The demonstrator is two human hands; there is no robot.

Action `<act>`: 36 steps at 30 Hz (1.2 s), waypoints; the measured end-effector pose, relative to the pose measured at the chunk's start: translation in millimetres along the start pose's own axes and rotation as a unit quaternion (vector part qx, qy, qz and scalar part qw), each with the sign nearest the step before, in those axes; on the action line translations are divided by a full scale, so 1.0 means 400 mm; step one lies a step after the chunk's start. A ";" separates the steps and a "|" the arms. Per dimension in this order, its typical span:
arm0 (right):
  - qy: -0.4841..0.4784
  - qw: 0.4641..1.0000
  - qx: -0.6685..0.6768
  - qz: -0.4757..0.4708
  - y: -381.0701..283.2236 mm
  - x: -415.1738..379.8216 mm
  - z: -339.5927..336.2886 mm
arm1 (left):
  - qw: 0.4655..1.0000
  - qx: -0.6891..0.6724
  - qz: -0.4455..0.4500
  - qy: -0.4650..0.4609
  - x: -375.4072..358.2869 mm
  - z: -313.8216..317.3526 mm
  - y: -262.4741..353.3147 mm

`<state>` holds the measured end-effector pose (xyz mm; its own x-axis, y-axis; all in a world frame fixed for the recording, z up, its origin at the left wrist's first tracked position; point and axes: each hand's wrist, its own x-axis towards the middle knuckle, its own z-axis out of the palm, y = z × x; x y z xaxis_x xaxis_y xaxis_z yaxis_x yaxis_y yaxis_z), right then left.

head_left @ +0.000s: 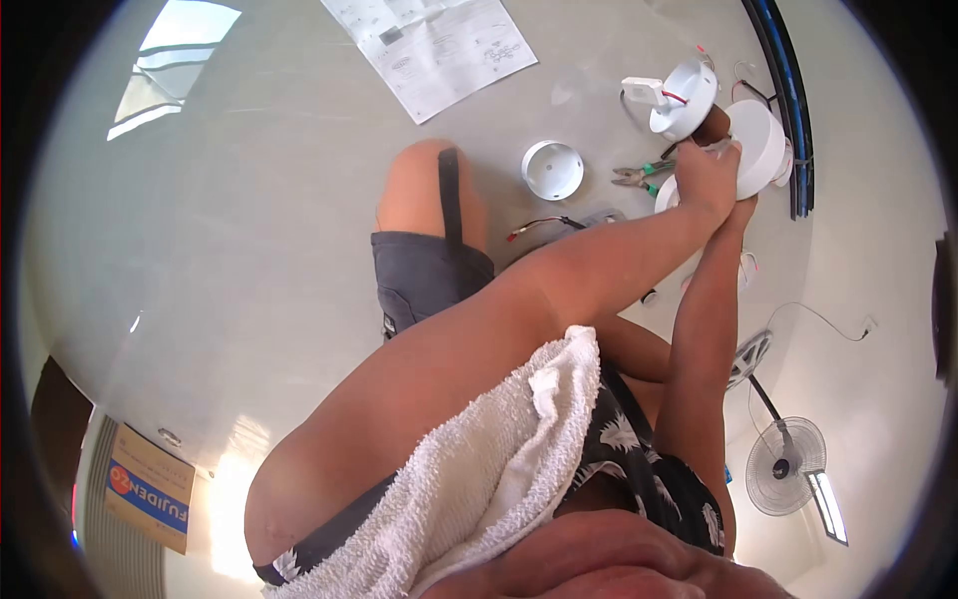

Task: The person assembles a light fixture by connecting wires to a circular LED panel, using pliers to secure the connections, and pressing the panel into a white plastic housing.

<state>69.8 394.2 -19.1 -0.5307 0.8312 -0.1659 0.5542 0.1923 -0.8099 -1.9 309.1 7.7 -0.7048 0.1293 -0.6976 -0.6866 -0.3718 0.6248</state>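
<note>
Pale floor holds an empty white cup (552, 170); both hands (711, 178) grip a white fitting (756, 147).

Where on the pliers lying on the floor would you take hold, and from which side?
Grip the pliers by the green handles, coming from the right, near the left hand. The handles point toward that hand while the metal jaws point left toward the white cap, so the handle end is likely easiest to reach.

Left hand (705, 180) gripping a round white plastic light fitting (760, 146), right hand (740, 208) just beneath it, second white disc with red wire (684, 98) touching above, green-handled pliers (642, 176) beside, white round cap (552, 170), printed instruction sheet (436, 45), white towel (479, 469) over the shoulder.
</note>
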 end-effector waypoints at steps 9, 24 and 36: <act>0.010 0.993 -0.082 -0.087 0.037 -0.009 -0.022 | 0.998 0.017 -0.040 -0.047 -0.012 -0.037 0.002; -0.105 0.988 -0.009 -0.111 -0.042 -0.053 0.215 | 0.974 -0.214 -0.048 -0.050 0.058 -0.210 0.092; -0.051 0.989 -0.129 -0.049 -0.054 -0.069 0.218 | 0.947 -0.185 -0.221 -0.145 0.141 -0.266 0.022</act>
<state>16.5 321.9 -46.0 -0.6441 0.7481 -0.1597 0.6351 0.4066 -0.6568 -28.6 215.3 -63.4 -0.4194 0.5743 -0.7031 -0.8543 -0.5117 0.0916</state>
